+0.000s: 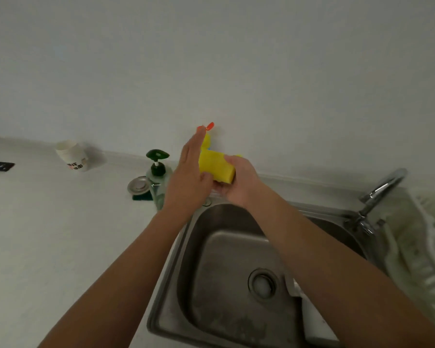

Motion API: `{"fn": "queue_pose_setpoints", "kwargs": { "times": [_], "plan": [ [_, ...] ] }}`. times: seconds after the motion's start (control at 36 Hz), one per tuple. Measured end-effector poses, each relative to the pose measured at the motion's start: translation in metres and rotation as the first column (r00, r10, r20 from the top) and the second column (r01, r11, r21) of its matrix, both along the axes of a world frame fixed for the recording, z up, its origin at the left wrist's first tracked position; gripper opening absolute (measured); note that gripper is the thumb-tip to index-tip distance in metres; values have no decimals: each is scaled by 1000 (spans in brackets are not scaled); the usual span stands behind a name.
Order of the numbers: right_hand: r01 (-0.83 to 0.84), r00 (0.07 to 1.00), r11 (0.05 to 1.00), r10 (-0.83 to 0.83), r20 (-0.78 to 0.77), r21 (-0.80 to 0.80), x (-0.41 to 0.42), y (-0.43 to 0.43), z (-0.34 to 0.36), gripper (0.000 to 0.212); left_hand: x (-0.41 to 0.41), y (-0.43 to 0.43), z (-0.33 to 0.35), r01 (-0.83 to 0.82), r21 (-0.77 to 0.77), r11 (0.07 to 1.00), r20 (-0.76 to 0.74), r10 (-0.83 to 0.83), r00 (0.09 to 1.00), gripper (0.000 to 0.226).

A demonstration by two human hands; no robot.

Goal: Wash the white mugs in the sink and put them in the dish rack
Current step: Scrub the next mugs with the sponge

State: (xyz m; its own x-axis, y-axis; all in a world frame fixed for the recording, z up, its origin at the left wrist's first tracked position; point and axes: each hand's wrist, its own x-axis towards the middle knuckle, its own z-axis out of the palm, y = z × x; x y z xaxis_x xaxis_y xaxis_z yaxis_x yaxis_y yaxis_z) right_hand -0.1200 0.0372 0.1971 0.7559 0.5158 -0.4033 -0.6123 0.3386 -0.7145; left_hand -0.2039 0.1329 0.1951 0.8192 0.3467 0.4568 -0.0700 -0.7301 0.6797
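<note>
While flat and open at frame centre, left hand against yellow sponge; right hand grip closed around it, above sink.

A yellow sponge, a dark green pump, a white cup with black and red lettering, a grey steel sink, a white bench.

Home kitchen — steel sink, faucet, soap dispenser, dish rack.
</note>
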Motion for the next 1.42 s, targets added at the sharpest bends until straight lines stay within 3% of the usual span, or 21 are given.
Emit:
{"fn": "queue_pose_setpoints", "kwargs": {
  "times": [0.06, 0.17, 0.28, 0.36, 0.44, 0.56, 0.61, 0.67, 0.72, 0.78, 0.97, 1.17, 1.28, 1.42],
  "plan": [
    [31, 999, 999, -31, 25, -8, 5, -31, -6, 12, 8, -23, -2, 70, -63, 996, 41, -68, 997, 75],
    [168, 985, 986, -169, -26, -19, 9, -108, -37, 35, 21, -74, -22, 226, -128, 966, 58, -220, 974, 37],
    [355, 921, 930, -366, -133, -99, -3, -197, -77, 44, 27, -129, -59, 344, -131, 930, -47, -352, 935, 22],
    [451, 859, 865, -488, -158, -219, -18, -250, -104, 29, 29, -167, -93, 388, -206, 898, -153, -421, 894, 20],
    [494, 799, 800, -572, -185, -342, -33, -287, -125, 6, 30, -200, -126, 338, -313, 888, -307, -431, 848, 17],
    [524, 735, 738, -644, -213, -426, -47, -317, -153, 21, 30, -239, -181, 190, -424, 886, -552, -418, 722, 17],
    [525, 708, 725, -663, -244, -446, -52, -326, -165, 24, 29, -254, -212, 8, -503, 864, -667, -394, 633, 17],
    [507, 699, 727, -661, -273, -463, -56, -331, -177, 26, 26, -266, -236, -254, -598, 760, -731, -387, 562, 13],
    [488, 696, 735, -653, -299, -470, -58, -335, -188, 31, 22, -275, -250, -486, -648, 586, -754, -406, 516, 3],
    [466, 688, 742, -646, -330, -481, -58, -336, -194, 39, 22, -283, -262, -632, -639, 438, -767, -425, 481, 11],
    [383, 706, 765, -604, -370, -518, -51, -336, -211, 46, 32, -296, -296, -750, -639, 169, -720, -473, 507, 20],
    [354, 713, 797, -569, -410, -489, -41, -343, -220, 44, 44, -299, -306, -780, -624, 40, -708, -452, 543, 15],
    [375, 695, 801, -576, -429, -468, -36, -344, -222, 47, 50, -301, -307, -747, -661, 68, -700, -415, 581, 13],
    [415, 665, 791, -601, -444, -449, -33, -342, -217, 46, 62, -308, -291, -662, -708, 245, -702, -344, 623, 8]
  ]
}}
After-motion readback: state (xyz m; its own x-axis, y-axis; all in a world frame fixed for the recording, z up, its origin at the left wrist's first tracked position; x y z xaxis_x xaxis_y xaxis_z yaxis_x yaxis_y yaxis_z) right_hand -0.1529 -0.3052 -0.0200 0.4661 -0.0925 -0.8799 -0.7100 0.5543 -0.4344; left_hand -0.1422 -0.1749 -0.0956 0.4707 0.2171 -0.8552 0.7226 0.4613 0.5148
